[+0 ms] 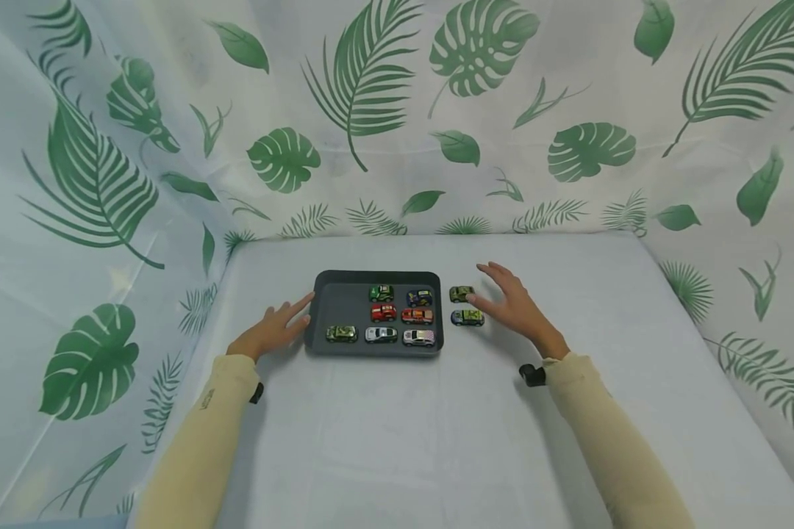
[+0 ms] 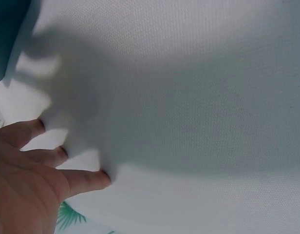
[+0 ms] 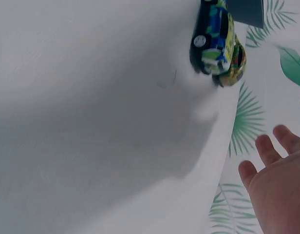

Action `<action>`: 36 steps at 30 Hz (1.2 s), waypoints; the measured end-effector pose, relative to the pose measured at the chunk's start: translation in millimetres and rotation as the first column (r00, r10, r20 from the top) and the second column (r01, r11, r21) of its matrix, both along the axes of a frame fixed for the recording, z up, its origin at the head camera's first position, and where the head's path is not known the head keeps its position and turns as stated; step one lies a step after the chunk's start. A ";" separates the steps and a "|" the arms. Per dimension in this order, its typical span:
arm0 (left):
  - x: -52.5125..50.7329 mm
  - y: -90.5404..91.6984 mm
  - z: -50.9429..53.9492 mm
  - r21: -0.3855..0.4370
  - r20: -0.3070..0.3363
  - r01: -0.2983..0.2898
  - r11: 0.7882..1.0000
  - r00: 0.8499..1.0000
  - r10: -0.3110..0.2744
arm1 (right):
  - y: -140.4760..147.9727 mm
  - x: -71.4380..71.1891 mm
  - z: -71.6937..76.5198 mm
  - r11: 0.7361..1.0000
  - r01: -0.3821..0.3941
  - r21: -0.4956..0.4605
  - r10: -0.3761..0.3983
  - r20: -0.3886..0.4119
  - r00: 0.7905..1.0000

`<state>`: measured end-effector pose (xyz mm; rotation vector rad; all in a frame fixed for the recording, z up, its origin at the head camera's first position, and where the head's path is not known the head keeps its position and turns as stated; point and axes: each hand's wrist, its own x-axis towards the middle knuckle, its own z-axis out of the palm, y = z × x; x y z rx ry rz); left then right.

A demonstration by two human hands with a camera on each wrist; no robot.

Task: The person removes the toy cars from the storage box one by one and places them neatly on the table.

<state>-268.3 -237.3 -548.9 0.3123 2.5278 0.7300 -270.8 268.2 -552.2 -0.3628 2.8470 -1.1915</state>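
A dark grey tray (image 1: pixel 339 300) holds several toy cars: green (image 1: pixel 381 293), blue (image 1: pixel 420 297), red (image 1: pixel 383 313), orange (image 1: pixel 417 316), camouflage (image 1: pixel 341 334), silver (image 1: pixel 381 335) and pale pink (image 1: pixel 419 337). My left hand (image 1: pixel 271 332) is at the tray's left edge, fingers extended; its fingertips look to touch the rim or nearly so. Right of the tray, a camouflage toy car (image 1: pixel 461 294) and a blue-and-yellow toy car (image 1: pixel 467 318) stand on the table. My right hand (image 1: pixel 514 307) hovers beside them with spread fingers, holding nothing. In the right wrist view the blue-and-yellow car partly hides the other.
A white cloth covers the table (image 1: pixel 384 441). Behind it and at both sides hangs a white curtain (image 1: pixel 384 184) printed with green leaves. Each wrist wears a small black device, the right one (image 1: pixel 532 375) showing more fully.
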 end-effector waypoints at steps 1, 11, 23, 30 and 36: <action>0.1 -0.2 0.0 0.001 0.001 -0.003 1.000 1.000 0.003 | -2.4 -1.4 0.1 1.000 0.004 -0.003 -0.004 0.004 1.000; -1.8 -1.5 0.9 0.005 0.011 -0.018 1.000 1.000 0.017 | -33.1 -18.5 14.1 1.000 -0.026 -0.007 0.026 -0.018 1.000; -4.5 -2.4 -6.4 0.011 0.026 -0.023 1.000 0.999 0.023 | -75.0 -36.9 28.4 0.993 -0.120 -0.020 0.119 -0.055 0.991; -3.6 -0.2 -6.7 0.012 0.028 -0.028 1.000 0.999 0.028 | -97.8 -46.2 33.7 0.985 -0.174 0.020 0.175 -0.064 0.983; -3.1 -1.7 -6.0 -0.004 0.027 -0.046 0.999 0.999 0.046 | -121.7 -52.7 42.1 0.976 -0.218 0.017 0.218 -0.069 0.973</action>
